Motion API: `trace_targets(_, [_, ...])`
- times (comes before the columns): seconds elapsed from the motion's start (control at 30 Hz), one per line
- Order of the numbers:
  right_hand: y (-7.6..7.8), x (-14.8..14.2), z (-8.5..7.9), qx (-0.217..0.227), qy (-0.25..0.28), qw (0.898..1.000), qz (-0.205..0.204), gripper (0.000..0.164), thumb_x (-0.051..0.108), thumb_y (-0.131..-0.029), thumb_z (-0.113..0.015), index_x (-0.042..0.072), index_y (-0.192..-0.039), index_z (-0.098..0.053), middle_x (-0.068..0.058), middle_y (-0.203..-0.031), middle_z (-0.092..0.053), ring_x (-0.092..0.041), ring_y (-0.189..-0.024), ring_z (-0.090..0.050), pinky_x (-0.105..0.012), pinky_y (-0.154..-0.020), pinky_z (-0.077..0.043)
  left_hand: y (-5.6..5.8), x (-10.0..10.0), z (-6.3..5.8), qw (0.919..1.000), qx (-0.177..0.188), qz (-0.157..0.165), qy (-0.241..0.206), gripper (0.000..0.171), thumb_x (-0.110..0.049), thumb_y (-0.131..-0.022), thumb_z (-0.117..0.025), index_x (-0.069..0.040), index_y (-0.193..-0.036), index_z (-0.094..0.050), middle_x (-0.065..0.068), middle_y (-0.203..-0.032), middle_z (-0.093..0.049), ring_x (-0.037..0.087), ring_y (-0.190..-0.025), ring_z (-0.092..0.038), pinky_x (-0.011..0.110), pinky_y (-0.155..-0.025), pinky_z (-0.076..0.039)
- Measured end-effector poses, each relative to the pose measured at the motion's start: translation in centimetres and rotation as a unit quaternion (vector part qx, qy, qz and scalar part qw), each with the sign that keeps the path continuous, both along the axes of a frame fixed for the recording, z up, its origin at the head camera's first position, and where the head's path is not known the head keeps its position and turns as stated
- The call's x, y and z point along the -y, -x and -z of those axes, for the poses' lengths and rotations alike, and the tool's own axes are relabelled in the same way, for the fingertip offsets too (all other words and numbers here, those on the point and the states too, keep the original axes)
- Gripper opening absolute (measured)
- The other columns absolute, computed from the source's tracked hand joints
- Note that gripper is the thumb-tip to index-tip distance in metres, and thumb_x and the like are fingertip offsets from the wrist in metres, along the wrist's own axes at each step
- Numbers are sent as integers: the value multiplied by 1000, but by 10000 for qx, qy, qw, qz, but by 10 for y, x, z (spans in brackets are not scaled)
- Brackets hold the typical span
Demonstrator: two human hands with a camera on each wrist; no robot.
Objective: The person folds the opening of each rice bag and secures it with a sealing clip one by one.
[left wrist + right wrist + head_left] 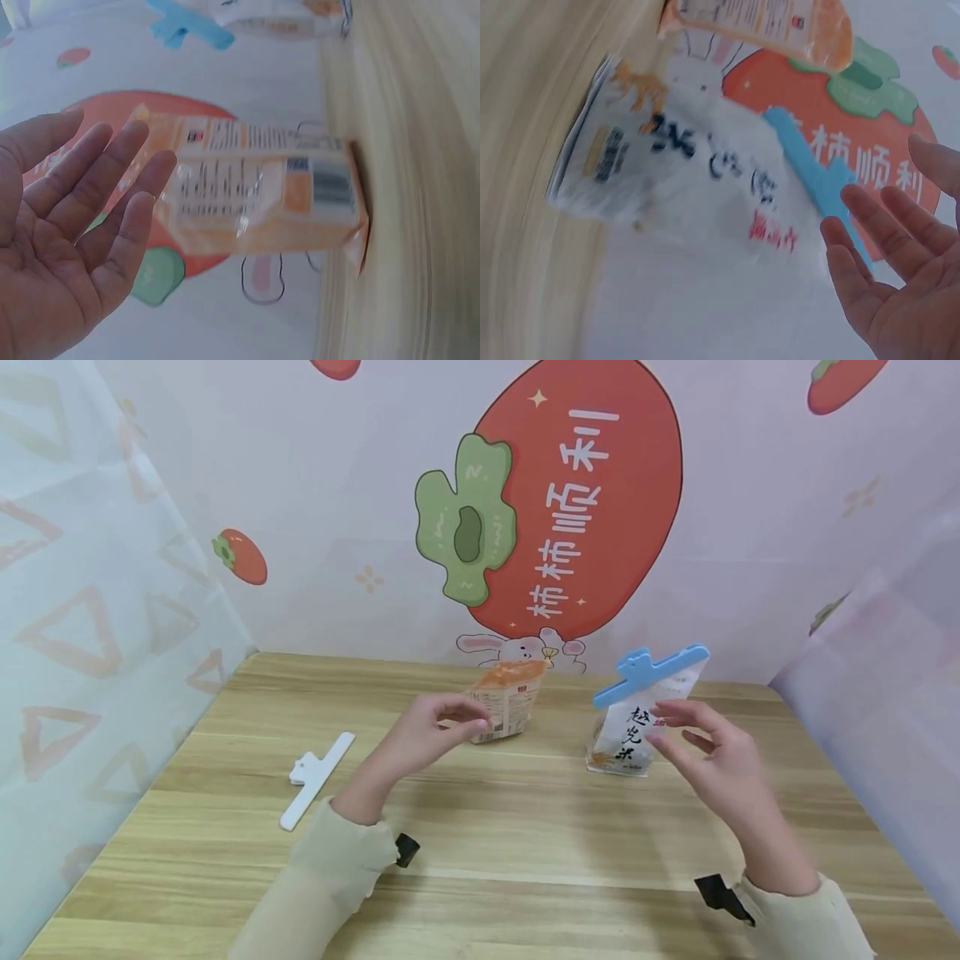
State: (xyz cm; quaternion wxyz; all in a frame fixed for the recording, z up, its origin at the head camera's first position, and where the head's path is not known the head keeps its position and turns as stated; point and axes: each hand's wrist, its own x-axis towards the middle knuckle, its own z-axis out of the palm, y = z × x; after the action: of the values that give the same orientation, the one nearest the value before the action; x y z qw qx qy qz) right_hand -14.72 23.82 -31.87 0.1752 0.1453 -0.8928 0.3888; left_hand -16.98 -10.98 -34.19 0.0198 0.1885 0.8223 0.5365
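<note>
My left hand (420,735) is held in the air before an orange-and-white printed bag (516,703). In the left wrist view its relaxed fingers (112,176) are spread, with nothing between them and the bag (255,187) beyond. A white rice bag (611,739) with black lettering stands upright to the right. Across its slanted top sits a blue bag clip (652,675). Close by the bag's right side, my right hand (723,768) hovers with loosely bent fingers and holds nothing. The right wrist view has the clip (799,150) just past those fingertips.
A white bag clip (318,781) lies on the left of the wooden table (510,877). Behind the bags rises a white backdrop (322,477) printed with persimmons, and similar sheets hang at both sides.
</note>
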Motion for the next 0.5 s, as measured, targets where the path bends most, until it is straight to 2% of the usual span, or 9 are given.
trace_targets(0.2, [7,22,3,140,30,9989,-438,40,18,-82,-71,16,-120,-59,-3,-112,-64,-9,-97,-56,-6,-85,-41,2,26,0,9982,-216,-552,-68,23,-26,-86,-66,-13,-105,-67,-2,-102,-68,14,-95,-63,34,-79,-52])
trace_targets(0.33, [14,34,8,307,89,9972,-673,40,21,-82,-70,15,-120,-57,-1,-113,-62,-16,-98,-58,-25,-88,-49,4,37,2,9963,-194,-841,28,26,-27,-86,-67,-13,-107,-66,0,-99,-69,16,-97,-62,37,-83,-50])
trace_targets(0.43, [18,43,12,475,175,9949,-877,42,23,-83,-69,15,-122,-56,-3,-116,-61,-14,-100,-57,-43,-89,-49,7,42,5,9954,-157,-946,90,24,-26,-86,-67,-15,-108,-65,1,-98,-69,17,-96,-62,38,-84,-49])
trace_targets(0.5, [22,49,15,605,227,9932,-970,43,25,-83,-69,16,-123,-55,-5,-117,-61,-15,-102,-57,-47,-89,-48,10,44,8,9951,-171,-968,121,23,-23,-86,-67,-15,-107,-65,1,-97,-69,17,-95,-63,37,-83,-50])
